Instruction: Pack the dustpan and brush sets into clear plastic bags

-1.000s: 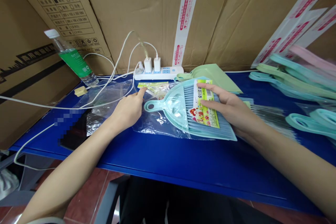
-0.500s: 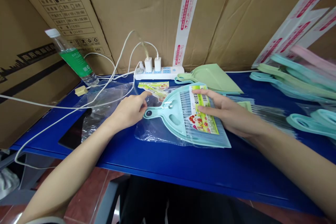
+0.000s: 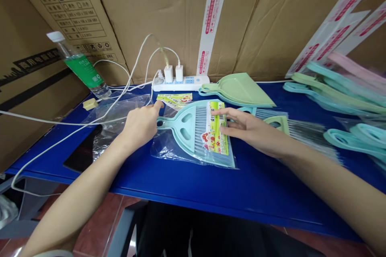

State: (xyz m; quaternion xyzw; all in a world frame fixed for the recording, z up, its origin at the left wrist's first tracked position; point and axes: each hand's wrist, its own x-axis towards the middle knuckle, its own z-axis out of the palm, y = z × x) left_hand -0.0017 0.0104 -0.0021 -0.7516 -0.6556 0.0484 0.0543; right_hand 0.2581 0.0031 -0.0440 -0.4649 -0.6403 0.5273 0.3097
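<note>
A light-blue dustpan [image 3: 183, 128] with a grey-bristled brush [image 3: 200, 140] on it lies in a clear plastic bag [image 3: 163, 150]. A printed yellow-green label card [image 3: 221, 144] covers part of the bristles. My left hand [image 3: 140, 124] is closed at the handle end on the left, its index finger pointing forward; the exact grip on handle or bag is hidden. With thumb and fingers apart, my right hand [image 3: 250, 128] reaches over the card's right edge, the fingertips at the card.
Behind are a green dustpan [image 3: 244, 88], loose label cards [image 3: 175, 98] and a white power strip [image 3: 181, 85]. More brushes [image 3: 313, 132] and stacked dustpans [image 3: 346, 88] lie right. At left stand a bottle [image 3: 83, 68], loose cables, a clear bag [image 3: 116, 108] and a dark flat object [image 3: 81, 152].
The dustpan with its brush and card has shifted left. My right hand has moved a little left and its fingers now lie nearer the card's right edge. My left hand stays by the handle.
</note>
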